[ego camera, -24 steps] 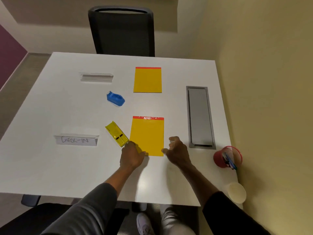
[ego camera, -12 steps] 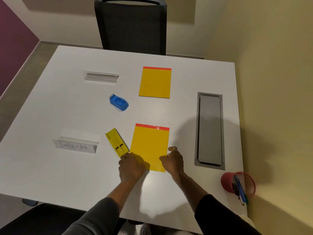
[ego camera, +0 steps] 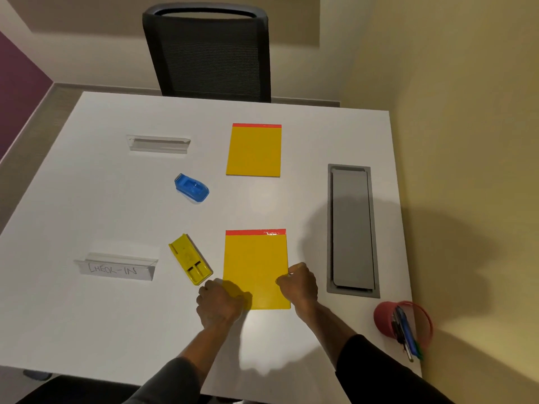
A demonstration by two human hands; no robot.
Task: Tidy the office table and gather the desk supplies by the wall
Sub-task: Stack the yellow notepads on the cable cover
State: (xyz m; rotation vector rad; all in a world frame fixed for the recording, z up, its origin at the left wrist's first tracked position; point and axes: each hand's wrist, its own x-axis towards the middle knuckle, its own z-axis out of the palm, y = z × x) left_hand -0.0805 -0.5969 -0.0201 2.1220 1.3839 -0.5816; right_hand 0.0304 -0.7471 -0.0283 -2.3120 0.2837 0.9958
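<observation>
A yellow notepad with a red top strip (ego camera: 255,263) lies flat near the front of the white table (ego camera: 87,199). My left hand (ego camera: 218,304) pinches its near left corner and my right hand (ego camera: 300,287) grips its right edge. A second yellow notepad (ego camera: 253,150) lies farther back. A yellow stapler (ego camera: 190,263) sits just left of the held pad, a blue tape dispenser (ego camera: 191,188) beyond it. A red mesh pen cup (ego camera: 404,323) lies tipped by the right wall, pens (ego camera: 407,336) spilling out.
A clear sign holder reading CHECK-IN (ego camera: 116,269) stands at the front left, another clear holder (ego camera: 159,143) at the back left. A grey cable hatch (ego camera: 351,231) is set in the table near the yellow wall (ego camera: 466,141). A black chair (ego camera: 208,51) faces me.
Both hands have closed in on the near notepad: the right hand moved from beside it onto its right edge, the left stayed at the corner. The camera has tilted, shifting the scene.
</observation>
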